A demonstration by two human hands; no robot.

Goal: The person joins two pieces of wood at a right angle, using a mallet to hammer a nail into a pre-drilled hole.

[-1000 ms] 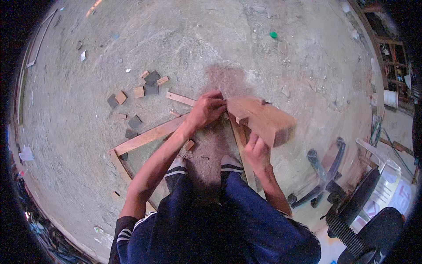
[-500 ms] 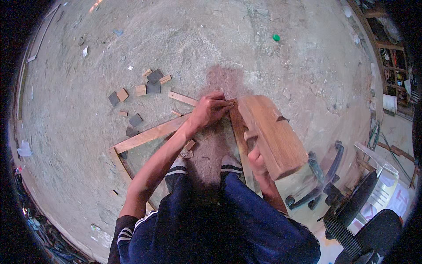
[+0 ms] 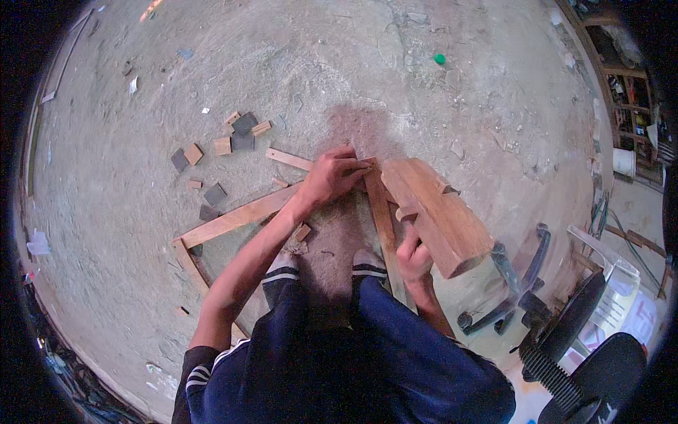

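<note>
My left hand (image 3: 332, 177) is closed over the far corner of a wooden frame (image 3: 229, 220), fingertips pinched at the end of the frame's right-hand strip (image 3: 380, 212). Whatever sits in that pinch is too small to make out. My right hand (image 3: 415, 260) grips a large wooden block (image 3: 438, 215), a thick piece with a short peg-like part on its left side. The block is tilted, its far end close to the frame corner and my left fingertips. Its underside and part of my right fingers are hidden. My feet rest inside the frame.
Several small wooden and dark blocks (image 3: 222, 146) lie on the floor to the left. A thin strip (image 3: 288, 158) juts out beyond my left hand. A wheeled chair base (image 3: 512, 290) and a pale plastic chair (image 3: 614, 283) are at the right. A green cap (image 3: 439, 59) lies far off.
The wooden block in my right hand has shifted slightly left and changed its tilt, so more of my right hand shows. My left hand keeps its pinch at the corner.
</note>
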